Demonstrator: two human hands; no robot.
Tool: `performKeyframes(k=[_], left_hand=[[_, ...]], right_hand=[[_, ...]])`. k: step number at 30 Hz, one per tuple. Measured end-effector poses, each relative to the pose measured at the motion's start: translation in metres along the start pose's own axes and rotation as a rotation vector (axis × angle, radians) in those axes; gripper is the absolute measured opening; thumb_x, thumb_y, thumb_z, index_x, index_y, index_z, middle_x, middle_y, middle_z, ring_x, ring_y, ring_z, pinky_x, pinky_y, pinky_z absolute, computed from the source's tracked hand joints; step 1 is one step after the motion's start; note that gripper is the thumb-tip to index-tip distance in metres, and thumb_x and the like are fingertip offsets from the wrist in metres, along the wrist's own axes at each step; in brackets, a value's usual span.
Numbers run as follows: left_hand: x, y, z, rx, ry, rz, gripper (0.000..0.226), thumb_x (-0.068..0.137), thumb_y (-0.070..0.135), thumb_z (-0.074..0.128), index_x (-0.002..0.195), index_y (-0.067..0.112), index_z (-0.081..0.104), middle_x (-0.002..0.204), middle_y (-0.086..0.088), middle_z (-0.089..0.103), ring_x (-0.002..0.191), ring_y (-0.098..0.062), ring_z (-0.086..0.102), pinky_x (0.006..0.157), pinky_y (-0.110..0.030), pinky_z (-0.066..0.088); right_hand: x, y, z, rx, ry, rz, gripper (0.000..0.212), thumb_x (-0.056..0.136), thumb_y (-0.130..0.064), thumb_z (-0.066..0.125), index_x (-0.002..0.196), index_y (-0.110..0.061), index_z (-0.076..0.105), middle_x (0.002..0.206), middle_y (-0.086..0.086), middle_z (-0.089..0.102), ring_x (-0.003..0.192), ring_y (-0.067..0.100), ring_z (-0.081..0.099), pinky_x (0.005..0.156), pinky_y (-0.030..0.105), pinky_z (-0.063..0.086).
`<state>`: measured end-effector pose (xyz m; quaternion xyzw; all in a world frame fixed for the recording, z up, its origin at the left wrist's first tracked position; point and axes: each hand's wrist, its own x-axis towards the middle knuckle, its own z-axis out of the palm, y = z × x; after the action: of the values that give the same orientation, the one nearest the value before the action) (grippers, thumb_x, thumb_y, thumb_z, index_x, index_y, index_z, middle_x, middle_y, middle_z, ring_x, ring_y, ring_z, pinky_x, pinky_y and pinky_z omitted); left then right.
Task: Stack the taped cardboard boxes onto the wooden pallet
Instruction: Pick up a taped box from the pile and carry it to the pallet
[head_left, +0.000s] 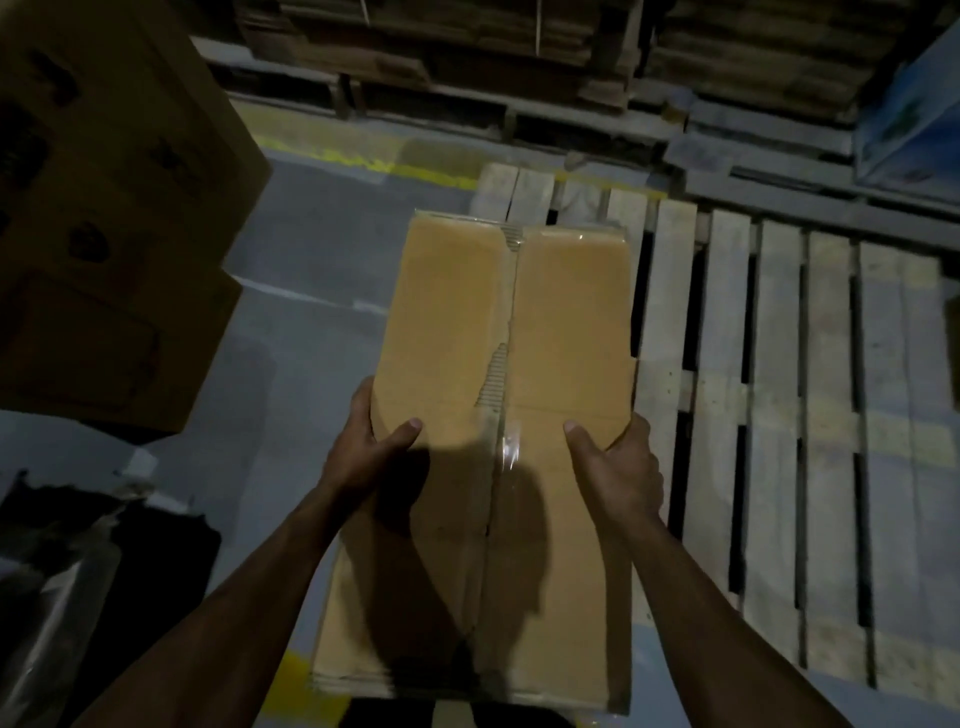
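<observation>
A long brown cardboard box (561, 322), its centre seam sealed with clear tape, fills the middle of the view. My left hand (371, 441) grips its left edge with the thumb lying on top. On the opposite side my right hand (618, 462) grips the right edge, thumb on top as well. The box's far end hangs over the left part of the pale wooden pallet (779, 395), which lies on the floor to the right. Whether the box touches the slats cannot be told.
Stacked brown cartons (104, 218) tower at the left. Loaded pallets of flattened cardboard (467, 57) line the back, with a blue box (914, 124) at the upper right. Dark plastic-wrapped material (78, 582) lies at lower left on the grey floor, marked with a yellow line (363, 161).
</observation>
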<state>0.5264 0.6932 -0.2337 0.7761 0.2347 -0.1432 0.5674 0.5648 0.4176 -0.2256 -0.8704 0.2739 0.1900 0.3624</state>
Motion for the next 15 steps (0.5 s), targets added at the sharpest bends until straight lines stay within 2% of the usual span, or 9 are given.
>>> performKeyframes(k=[3,7,11,15], left_hand=[[0.042,-0.026,0.012,0.005,-0.051,0.011,0.092,0.069,0.062,0.064,0.146,0.035,0.023,0.123,0.028,0.047,0.117,-0.016,0.052,0.102,-0.044,0.045],[0.097,-0.054,0.023,0.015,-0.057,0.035,0.085,0.074,0.056,0.065,0.146,0.035,0.024,0.131,0.007,0.052,0.119,-0.019,0.054,0.103,-0.049,0.046],[0.148,-0.068,0.033,0.014,-0.001,0.046,0.071,0.092,0.034,0.063,0.149,0.034,0.02,0.131,0.005,0.048,0.117,-0.021,0.053,0.101,-0.047,0.046],[0.175,-0.082,0.046,0.031,0.018,0.012,0.07,0.092,0.029,0.062,0.149,0.025,0.022,0.13,0.002,0.052,0.115,-0.021,0.055,0.101,-0.043,0.046]], right_hand=[[0.039,0.013,0.032,-0.019,0.027,0.004,0.082,0.08,-0.066,0.064,0.143,-0.023,0.036,0.133,0.008,0.059,0.117,0.036,0.057,0.101,0.049,0.046],[0.085,0.027,0.066,-0.007,0.064,-0.035,0.086,0.081,-0.068,0.063,0.147,-0.022,0.033,0.138,0.007,0.056,0.121,0.034,0.055,0.103,0.048,0.045],[0.128,0.026,0.088,0.111,0.049,-0.066,0.076,0.09,-0.054,0.06,0.152,-0.025,0.028,0.143,0.002,0.052,0.127,0.029,0.051,0.106,0.042,0.041],[0.159,0.032,0.108,0.182,-0.033,-0.07,0.08,0.086,-0.046,0.061,0.154,-0.025,0.025,0.145,0.002,0.049,0.128,0.026,0.05,0.108,0.047,0.043]])
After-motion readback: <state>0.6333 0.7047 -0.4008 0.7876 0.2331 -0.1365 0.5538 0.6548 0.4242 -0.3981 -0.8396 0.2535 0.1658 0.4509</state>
